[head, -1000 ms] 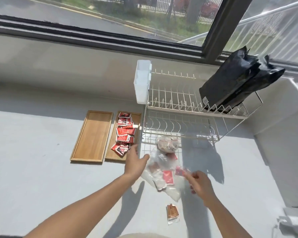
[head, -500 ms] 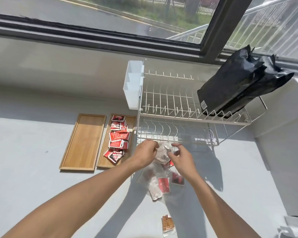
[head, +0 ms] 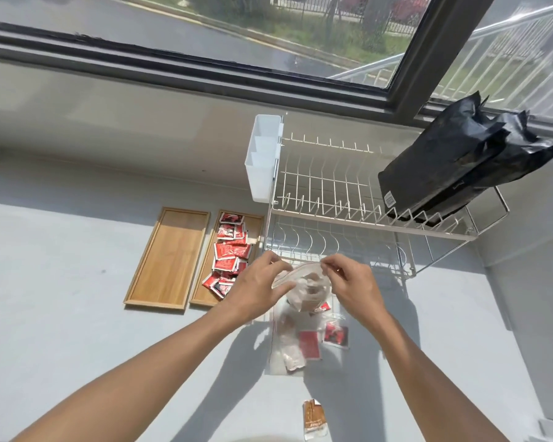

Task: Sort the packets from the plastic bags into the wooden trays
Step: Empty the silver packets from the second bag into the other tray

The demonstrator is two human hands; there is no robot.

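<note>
Trays: the left tray point(head: 168, 260) is bare; red packets point(head: 229, 255) fill the right tray point(head: 256, 224). The plastic bag point(head: 307, 290) is pinched at its mouth by the left hand point(head: 259, 290) and right hand point(head: 353, 287). Uneven pulling could spill brown packets point(head: 312, 293) onto the counter point(head: 61, 314).

head cam | single view | looks forward-down over counter point(head: 61, 314) toward window point(head: 268, 33) | close

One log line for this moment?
both hands grip zip bag mouth | right tray: red packets | left tray: no packets
</note>
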